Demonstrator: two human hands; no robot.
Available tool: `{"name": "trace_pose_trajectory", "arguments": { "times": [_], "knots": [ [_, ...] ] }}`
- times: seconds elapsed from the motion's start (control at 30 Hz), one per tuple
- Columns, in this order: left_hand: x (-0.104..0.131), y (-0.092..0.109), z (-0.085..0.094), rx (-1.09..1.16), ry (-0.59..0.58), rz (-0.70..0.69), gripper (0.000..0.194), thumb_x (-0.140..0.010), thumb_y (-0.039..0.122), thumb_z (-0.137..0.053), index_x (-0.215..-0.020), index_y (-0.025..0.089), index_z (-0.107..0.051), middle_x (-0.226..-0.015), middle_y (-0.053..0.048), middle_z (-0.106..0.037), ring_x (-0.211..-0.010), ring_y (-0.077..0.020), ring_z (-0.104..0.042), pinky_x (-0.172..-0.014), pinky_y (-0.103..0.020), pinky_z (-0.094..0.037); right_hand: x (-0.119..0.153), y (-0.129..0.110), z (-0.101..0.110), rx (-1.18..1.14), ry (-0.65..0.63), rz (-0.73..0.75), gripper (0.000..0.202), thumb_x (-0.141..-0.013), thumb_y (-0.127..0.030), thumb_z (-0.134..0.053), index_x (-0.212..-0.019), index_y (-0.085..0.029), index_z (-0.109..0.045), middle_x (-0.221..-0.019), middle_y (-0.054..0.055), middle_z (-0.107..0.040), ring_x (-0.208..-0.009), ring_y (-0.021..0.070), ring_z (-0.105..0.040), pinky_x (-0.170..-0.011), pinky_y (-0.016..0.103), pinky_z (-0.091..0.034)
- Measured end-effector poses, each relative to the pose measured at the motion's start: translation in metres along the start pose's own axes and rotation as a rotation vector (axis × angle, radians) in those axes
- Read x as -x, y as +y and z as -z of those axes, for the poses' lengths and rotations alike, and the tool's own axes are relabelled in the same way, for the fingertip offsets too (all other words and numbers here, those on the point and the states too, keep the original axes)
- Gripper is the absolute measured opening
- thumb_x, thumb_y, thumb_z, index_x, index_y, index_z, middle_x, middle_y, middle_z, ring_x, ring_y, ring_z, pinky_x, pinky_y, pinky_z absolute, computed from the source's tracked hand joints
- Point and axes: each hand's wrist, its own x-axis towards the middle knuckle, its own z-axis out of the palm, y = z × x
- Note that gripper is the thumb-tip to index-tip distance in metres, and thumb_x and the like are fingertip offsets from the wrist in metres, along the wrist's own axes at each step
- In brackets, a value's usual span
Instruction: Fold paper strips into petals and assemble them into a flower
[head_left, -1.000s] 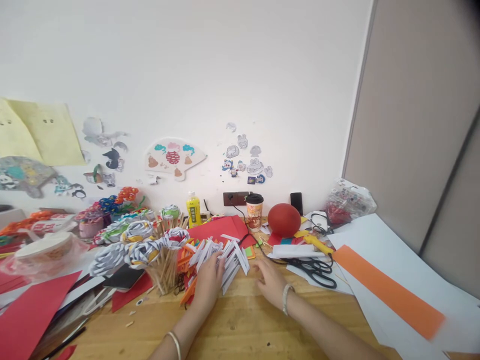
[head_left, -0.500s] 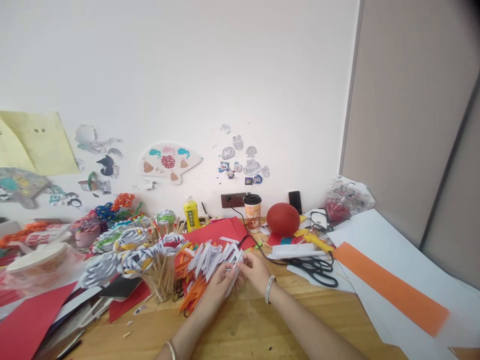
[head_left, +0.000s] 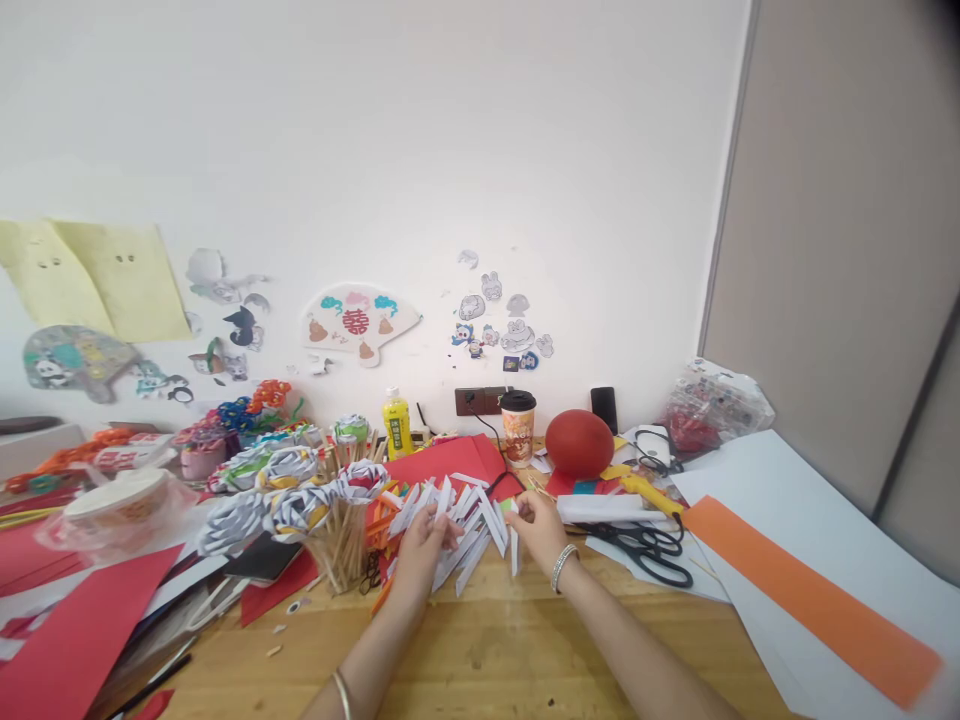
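Folded white paper strips [head_left: 471,540] lie in a loose heap on the wooden table, with orange folded strips [head_left: 381,520] at their left. My left hand [head_left: 427,545] is at the left part of the heap, its fingers closed on a white strip. To the right, my right hand [head_left: 534,522] pinches a small green and white paper piece [head_left: 510,506] between thumb and finger. A white strip hangs or lies just below that piece. The two hands are apart.
Paper flowers [head_left: 292,505] and wooden sticks [head_left: 341,550] stand at the left. Behind are a yellow bottle [head_left: 397,425], a lidded cup [head_left: 517,428] and a red balloon-like ball [head_left: 579,444]. Black scissors [head_left: 660,555] and an orange strip [head_left: 810,600] lie at the right.
My hands were together over the white strips and have moved apart, left and right. The green and white piece is now in my right fingers. The view has shifted slightly leftward.
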Motion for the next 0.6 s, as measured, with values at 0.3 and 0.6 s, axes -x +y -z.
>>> {"name": "trace_pose_trajectory", "arguments": {
  "times": [0.3, 0.6],
  "knots": [
    [-0.003, 0.023, 0.018, 0.013, 0.1, -0.039, 0.045, -0.064, 0.059, -0.062, -0.073, 0.017, -0.049, -0.07, -0.002, -0.065, -0.046, -0.0107, -0.054, -0.047, -0.022, -0.04, -0.038, -0.029, -0.006, 0.535, -0.194, 0.252, 0.022, -0.077, -0.014, -0.057, -0.099, -0.02, -0.057, -0.099, 0.008, -0.06, -0.097, 0.0219, -0.052, -0.08, 0.033, -0.039],
    [-0.016, 0.01, 0.027, 0.007, 0.102, 0.111, 0.027, -0.07, 0.037, -0.062, -0.078, 0.02, -0.043, -0.069, 0.001, -0.063, -0.043, -0.0123, -0.057, -0.043, -0.023, -0.042, -0.038, -0.042, -0.047, 0.809, -0.499, 0.45, 0.021, -0.088, -0.009, -0.043, -0.097, -0.015, -0.061, -0.102, 0.01, -0.063, -0.106, 0.0224, -0.05, -0.088, 0.038, -0.041]
  ]
}}
